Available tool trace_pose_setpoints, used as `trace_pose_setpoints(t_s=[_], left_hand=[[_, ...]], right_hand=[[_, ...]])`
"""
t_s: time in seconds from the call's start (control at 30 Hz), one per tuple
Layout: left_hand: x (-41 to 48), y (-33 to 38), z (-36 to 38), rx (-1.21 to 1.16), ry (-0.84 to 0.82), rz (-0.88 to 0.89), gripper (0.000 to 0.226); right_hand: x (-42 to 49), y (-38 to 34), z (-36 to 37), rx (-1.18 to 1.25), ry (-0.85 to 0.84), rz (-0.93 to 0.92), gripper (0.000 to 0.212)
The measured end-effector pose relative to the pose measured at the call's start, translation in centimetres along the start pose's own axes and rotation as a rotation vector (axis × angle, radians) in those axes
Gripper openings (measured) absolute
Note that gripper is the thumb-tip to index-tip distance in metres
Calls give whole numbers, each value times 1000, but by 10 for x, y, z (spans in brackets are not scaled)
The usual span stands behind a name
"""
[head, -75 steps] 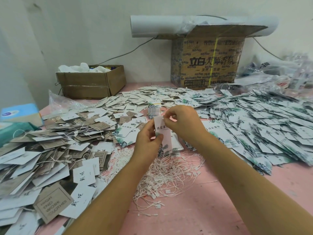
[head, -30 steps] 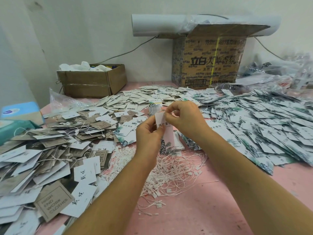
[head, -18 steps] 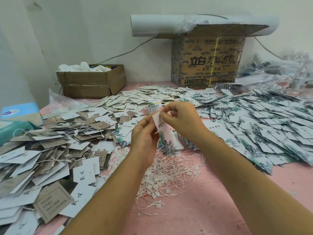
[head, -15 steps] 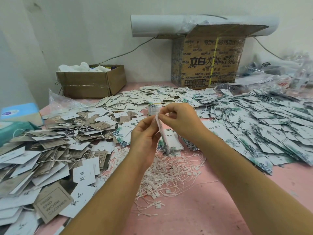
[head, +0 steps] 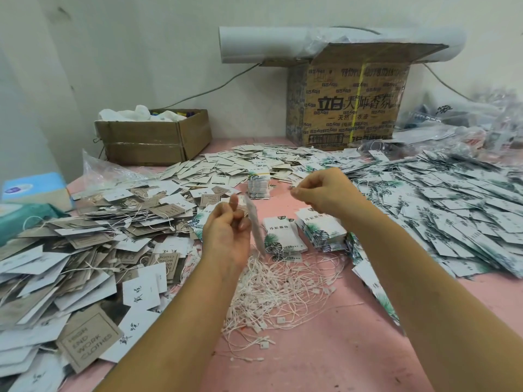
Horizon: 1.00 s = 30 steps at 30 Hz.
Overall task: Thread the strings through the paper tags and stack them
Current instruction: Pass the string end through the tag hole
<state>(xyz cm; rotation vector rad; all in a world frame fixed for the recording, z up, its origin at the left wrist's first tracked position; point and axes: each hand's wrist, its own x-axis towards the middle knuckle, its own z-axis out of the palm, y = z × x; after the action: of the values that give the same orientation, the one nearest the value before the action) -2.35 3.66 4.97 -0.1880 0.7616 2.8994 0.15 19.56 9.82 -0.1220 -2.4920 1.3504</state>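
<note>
My left hand [head: 226, 233] pinches the top of a paper tag [head: 256, 230], which hangs edge-on and blurred above the pink table [head: 334, 357]. To its right my right hand [head: 325, 190] has thumb and forefinger pinched together; a string between them is too thin to make out. A tangle of white strings [head: 280, 290] lies under my hands. Two small stacks of leaf-printed tags [head: 284, 234] [head: 322, 227] sit just behind the strings.
Grey and white strung tags [head: 85, 250] are heaped at the left, leaf-printed tags [head: 441, 210] at the right. A banded bundle of tags [head: 259, 185] stands behind my hands. Two cardboard boxes [head: 152, 137] [head: 348, 103] stand by the wall; a tissue box [head: 34, 188] is far left.
My hands have drawn apart: the right hand moved right and away from the tag, the left hand stays on the tag, which has turned edge-on.
</note>
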Motion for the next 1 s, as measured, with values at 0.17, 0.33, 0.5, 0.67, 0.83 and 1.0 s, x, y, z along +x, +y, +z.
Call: trace_pose_setpoints(t_s=[0.17,0.33,0.5,0.67,0.83,1.0], left_hand=[[3,2,0,69,107,78,11],[0,6,3,182,107,141,8],[-6,10,9,483,-54,284,16],[-15,6,16,746,-209,363,17],[-20,3,21,846,-259,408,19],[-20,3,22,918,-271,470,18]], right_hand=[[3,6,-9,46,125,25,27],[3,7,-11,83,155,-53,18],[0,-2,-3,200,44,-179,16],[-5,-7,0,226,-33,-283,17],[-6,-11,0,232,-53,-306,14],[-8,-16,2,151,-74,-326,8]])
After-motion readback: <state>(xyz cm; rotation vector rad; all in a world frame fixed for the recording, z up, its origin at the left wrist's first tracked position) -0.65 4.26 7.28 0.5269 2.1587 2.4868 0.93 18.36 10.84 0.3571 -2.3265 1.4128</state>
